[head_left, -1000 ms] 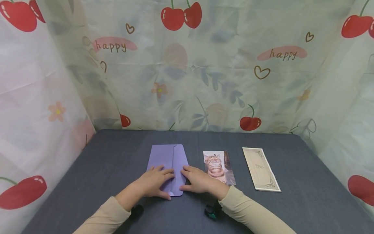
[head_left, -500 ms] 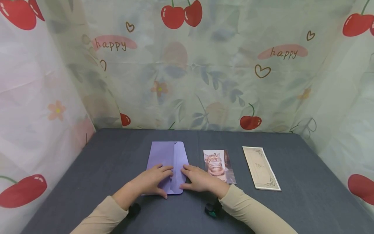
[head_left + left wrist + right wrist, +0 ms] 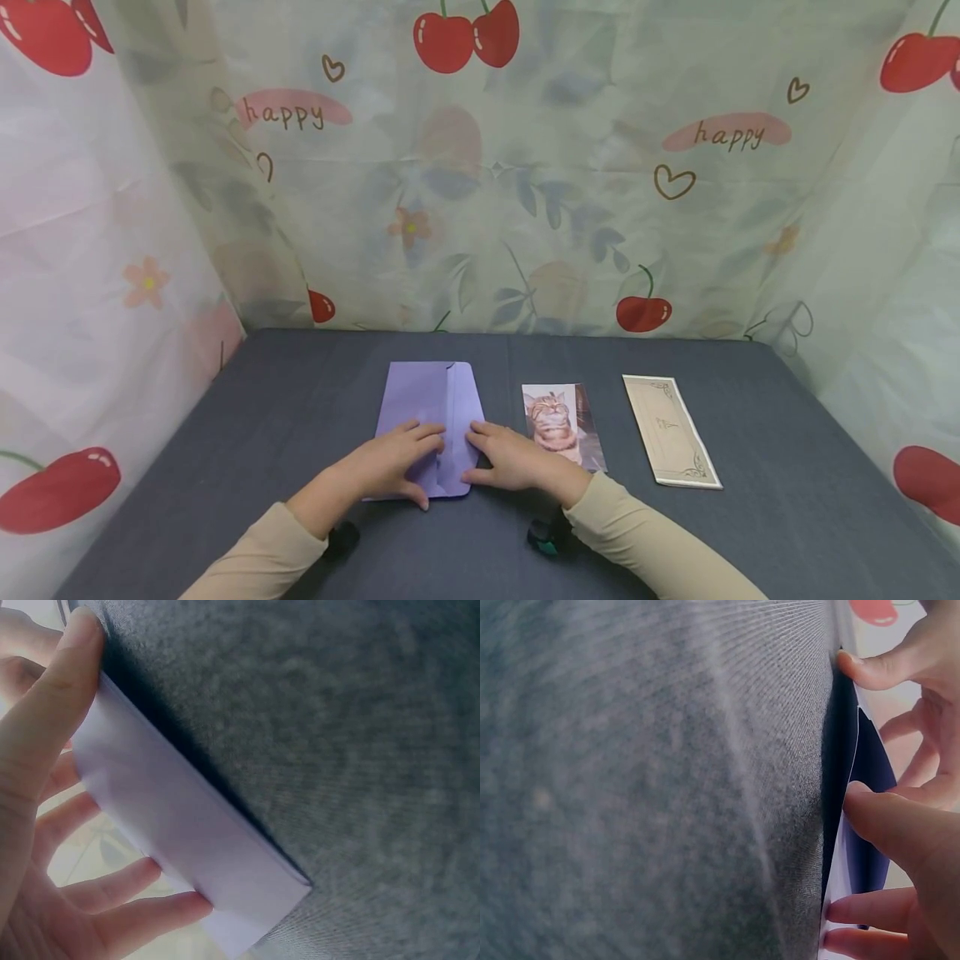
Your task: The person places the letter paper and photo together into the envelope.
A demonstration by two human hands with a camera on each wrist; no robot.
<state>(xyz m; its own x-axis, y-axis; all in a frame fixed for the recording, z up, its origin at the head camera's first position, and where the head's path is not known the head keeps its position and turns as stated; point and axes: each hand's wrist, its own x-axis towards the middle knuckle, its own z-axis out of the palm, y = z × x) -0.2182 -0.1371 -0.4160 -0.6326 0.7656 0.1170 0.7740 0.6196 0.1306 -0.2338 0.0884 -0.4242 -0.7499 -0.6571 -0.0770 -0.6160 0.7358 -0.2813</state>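
left hand point(image 3: 390, 462) atop, right hand point(image 3: 510, 457) against purple envelope point(image 3: 416, 393)

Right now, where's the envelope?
Head view: the envelope lies on the table just left of centre, with the cat photo to its right. The left hand rests on its near part; the right hand touches its right edge.

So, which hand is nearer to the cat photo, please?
Right: the right hand is beside the photo, partly hiding it; the left hand is farther left, on the envelope.
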